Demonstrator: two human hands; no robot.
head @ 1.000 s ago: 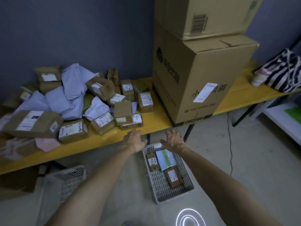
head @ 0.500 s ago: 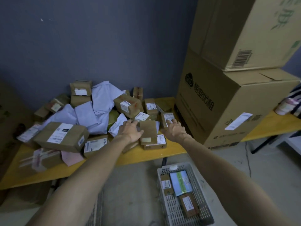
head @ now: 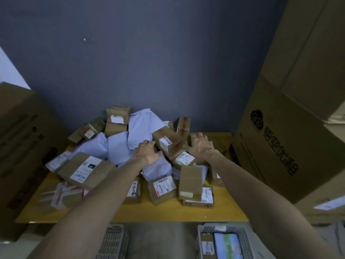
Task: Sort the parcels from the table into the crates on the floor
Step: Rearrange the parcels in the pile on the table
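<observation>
Parcels (head: 169, 144): boxy cardboard, crumpled soft mailers (head: 119, 146).

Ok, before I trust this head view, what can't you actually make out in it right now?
- Right crate: cut off by the bottom edge; only part of its contents shows.
- Left crate: mostly below the frame; contents not visible.
- Parcel labels, e.g. on the tilted box: too small and dim to read.
- Parcels under the white mailer bags: hidden by the pile.
- Left hand and right hand: open, contact with the tilted box unclear.
</observation>
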